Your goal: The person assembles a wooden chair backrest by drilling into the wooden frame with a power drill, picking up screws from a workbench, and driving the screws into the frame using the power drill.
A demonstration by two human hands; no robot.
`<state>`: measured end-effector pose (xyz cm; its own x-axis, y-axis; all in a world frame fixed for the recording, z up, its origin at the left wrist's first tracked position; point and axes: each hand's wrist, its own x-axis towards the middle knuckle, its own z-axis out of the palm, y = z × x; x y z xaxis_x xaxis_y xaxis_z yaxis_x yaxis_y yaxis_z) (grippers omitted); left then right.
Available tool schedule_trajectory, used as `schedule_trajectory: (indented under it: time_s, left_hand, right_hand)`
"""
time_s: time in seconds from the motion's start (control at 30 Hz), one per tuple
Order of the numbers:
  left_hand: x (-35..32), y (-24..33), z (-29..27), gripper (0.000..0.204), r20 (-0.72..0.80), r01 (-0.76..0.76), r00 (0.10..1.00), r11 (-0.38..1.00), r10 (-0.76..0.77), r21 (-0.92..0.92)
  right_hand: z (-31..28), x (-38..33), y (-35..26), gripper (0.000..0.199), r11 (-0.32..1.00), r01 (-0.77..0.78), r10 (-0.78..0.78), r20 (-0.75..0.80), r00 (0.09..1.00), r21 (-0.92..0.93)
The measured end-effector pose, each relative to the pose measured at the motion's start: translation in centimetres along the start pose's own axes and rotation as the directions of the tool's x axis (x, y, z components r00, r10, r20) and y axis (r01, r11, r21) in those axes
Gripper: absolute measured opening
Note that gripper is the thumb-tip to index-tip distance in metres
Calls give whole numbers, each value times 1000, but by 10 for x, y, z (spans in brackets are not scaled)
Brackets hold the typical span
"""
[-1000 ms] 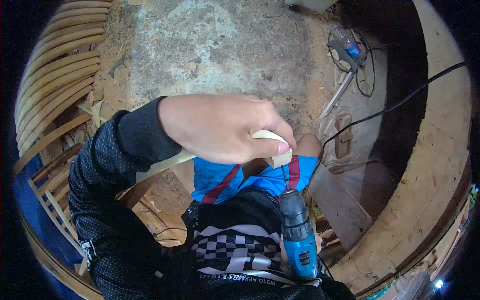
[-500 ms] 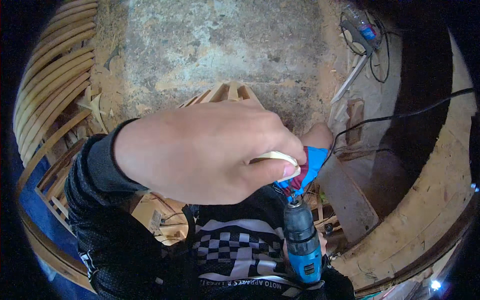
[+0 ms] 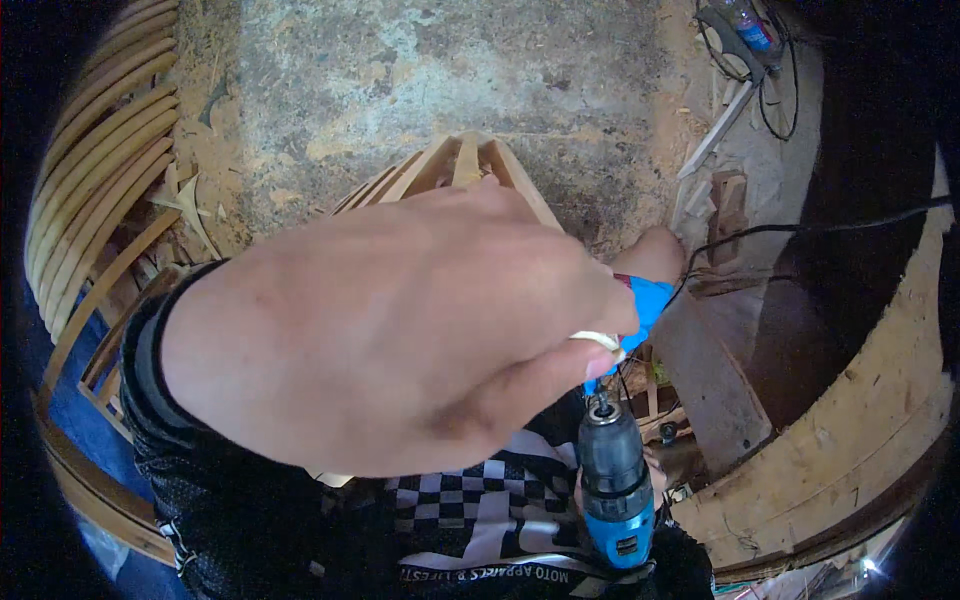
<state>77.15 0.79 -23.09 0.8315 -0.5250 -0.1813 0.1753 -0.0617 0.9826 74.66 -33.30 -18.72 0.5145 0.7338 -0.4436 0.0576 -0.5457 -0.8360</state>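
My left hand (image 3: pixel 430 320) reaches across the middle, thumb and fingers closed on a small pale wood piece (image 3: pixel 600 342), mostly hidden in the grip. Under and beyond this hand, a frame of light wooden slats (image 3: pixel 425 172) narrows toward the far side. At lower right a blue and black power drill (image 3: pixel 615 480) points away from me, its chuck just below my left thumb. My right hand (image 3: pixel 655 476) is wrapped round the drill, mostly hidden behind its body.
Curved wooden pieces (image 3: pixel 95 200) are stacked at the left. A black cable (image 3: pixel 780 230) crosses the right side, near a wooden board (image 3: pixel 715 375). A plastic bottle (image 3: pixel 750 28) lies at the far right on the dusty floor (image 3: pixel 430 70).
My left hand appears larger and slightly farther right, still pinching the wood piece. The drill has shifted a little to the right. More of the slatted frame shows.
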Motion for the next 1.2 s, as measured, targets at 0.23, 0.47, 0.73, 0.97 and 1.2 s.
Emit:
schedule_trajectory:
  time_s: [0.23, 0.47, 0.73, 0.97, 1.2]
  left_hand:
    - [4, -13, 14, 18, -130, -114, 985, 993, 113, -6]
    - [12, -2, -4, 18, -125, -137, 984, 986, 125, -93]
    - [15, -36, 42, 19, -595, -537, 726, 825, 345, -177]
    - [10, -19, 5, 19, -203, -293, 937, 956, 285, -7]
    - [-1, -14, 8, 19, -200, -296, 936, 955, 290, 0]
  right_hand:
    - [-4, 2, 5, 33, 1000, 16, -17, 13, 1000, 23]
    - [-16, 8, 4, 34, 999, 31, -31, 22, 999, 10]
    - [3, -19, 30, 29, 999, 2, -4, 45, 999, 35]
    - [-9, 14, 13, 27, 1000, -2, 3, 109, 994, -3]
    - [-20, 2, 2, 26, 999, 39, -40, 52, 998, 21]
